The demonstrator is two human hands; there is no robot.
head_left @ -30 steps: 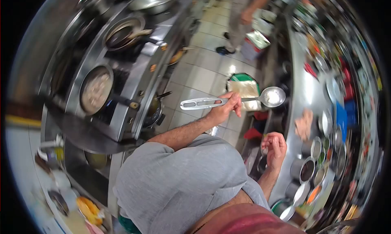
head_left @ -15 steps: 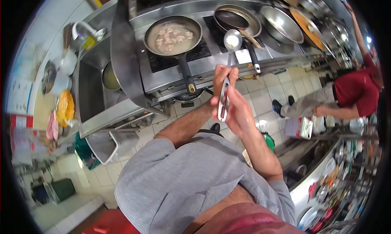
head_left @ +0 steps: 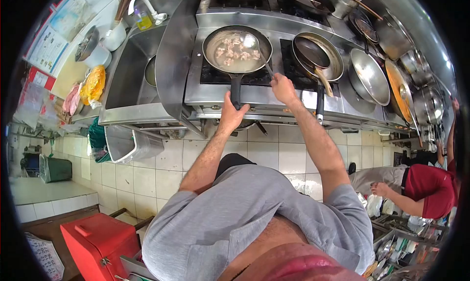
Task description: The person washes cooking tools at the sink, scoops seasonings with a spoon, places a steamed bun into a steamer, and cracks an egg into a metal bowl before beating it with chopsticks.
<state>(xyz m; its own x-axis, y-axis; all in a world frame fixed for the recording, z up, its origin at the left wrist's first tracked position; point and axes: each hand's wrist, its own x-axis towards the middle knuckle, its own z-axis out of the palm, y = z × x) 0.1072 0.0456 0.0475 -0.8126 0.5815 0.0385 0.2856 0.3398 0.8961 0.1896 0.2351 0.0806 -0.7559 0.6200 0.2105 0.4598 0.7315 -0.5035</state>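
A frying pan [head_left: 207,50] with cloudy liquid and several pale pink meat pieces [head_left: 228,53] sits on the left burner. My left hand [head_left: 232,116] is closed around the end of its black handle [head_left: 236,87], thumb to the right. In my right hand [head_left: 285,89] is the handle of a metal ladle [head_left: 265,61]. The ladle's bowl rests in the pan's upper right part, among the meat pieces.
Nested pans [head_left: 335,60] stand on the right burner, handles pointing toward me. Beyond them is a metal bowl [head_left: 368,78]. A metal partition [head_left: 172,51] divides the stove from the sink [head_left: 128,78]. A person in a red shirt [head_left: 431,190] stands at right.
My left hand has gone from the ladle to the pan's handle. My right hand has carried the ladle forward, and its bowl is now in the pan. The view has shifted.
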